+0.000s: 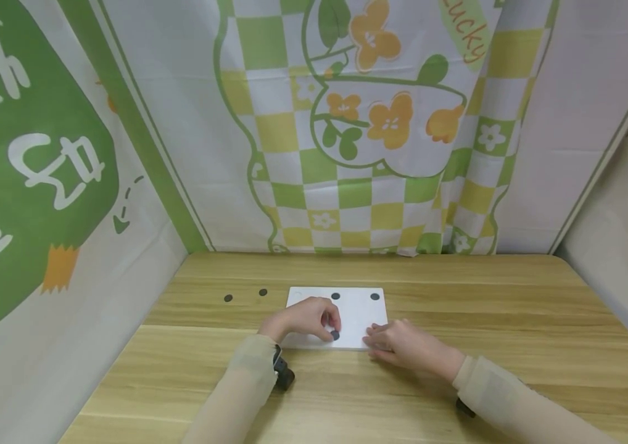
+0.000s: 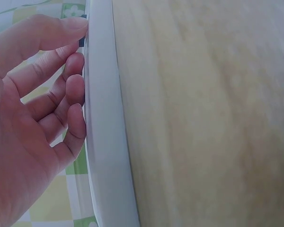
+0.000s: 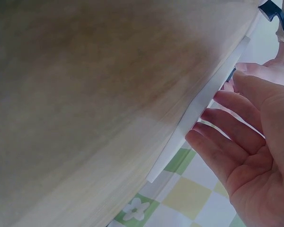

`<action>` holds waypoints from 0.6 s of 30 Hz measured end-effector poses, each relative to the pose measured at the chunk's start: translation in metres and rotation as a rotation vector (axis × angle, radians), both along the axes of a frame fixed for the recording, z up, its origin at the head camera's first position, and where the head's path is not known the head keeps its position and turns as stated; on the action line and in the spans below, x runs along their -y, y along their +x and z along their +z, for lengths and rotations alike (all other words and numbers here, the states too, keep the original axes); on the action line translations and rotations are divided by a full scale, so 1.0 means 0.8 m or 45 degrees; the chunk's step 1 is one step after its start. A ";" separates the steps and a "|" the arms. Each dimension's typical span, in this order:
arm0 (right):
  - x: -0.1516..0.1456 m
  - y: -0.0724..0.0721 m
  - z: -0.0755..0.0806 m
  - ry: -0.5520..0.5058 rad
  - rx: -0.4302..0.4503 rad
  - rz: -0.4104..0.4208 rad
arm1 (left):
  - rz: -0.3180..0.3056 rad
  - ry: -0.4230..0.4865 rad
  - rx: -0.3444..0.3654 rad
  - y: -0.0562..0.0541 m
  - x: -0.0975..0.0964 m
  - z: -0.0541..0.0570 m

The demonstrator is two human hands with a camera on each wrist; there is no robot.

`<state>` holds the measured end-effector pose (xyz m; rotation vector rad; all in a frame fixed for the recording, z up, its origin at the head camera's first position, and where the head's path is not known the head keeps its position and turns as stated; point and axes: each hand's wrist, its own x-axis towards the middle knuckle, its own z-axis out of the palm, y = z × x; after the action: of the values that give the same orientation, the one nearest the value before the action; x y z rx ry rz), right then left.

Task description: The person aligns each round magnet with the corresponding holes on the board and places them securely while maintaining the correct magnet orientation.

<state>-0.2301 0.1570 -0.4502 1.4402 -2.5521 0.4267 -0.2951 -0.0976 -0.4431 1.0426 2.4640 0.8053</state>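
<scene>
A white rectangular board (image 1: 357,319) lies flat on the wooden table. Over its front middle, my left hand (image 1: 305,316) pinches a small dark round disc (image 1: 335,335) between thumb and forefinger, right at the board's surface. The left wrist view shows the disc (image 2: 82,41) edge-on by the thumb tip, partly hidden, with the other fingers loosely bent against the board. My right hand (image 1: 411,346) rests at the board's front right corner; in the right wrist view its fingers (image 3: 227,142) reach the board's edge. Two more dark discs (image 1: 335,296) (image 1: 375,296) sit along the board's far side.
Left of the board, two loose dark discs (image 1: 228,298) (image 1: 263,292) lie on the table (image 1: 486,296). A faint round mark (image 1: 298,294) shows at the board's far left corner. Behind the table hangs a checked, flowered curtain (image 1: 325,203).
</scene>
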 end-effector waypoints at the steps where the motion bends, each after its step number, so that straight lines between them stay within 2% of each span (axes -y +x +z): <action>1: 0.000 0.000 0.000 0.001 0.004 -0.002 | -0.001 0.001 0.002 0.000 0.000 0.000; 18: -0.001 -0.002 -0.003 0.008 -0.003 -0.004 | 0.012 -0.002 0.012 0.002 0.000 0.002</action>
<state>-0.2313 0.1578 -0.4523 1.4379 -2.5559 0.4169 -0.2936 -0.0978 -0.4417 1.0247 2.4634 0.8091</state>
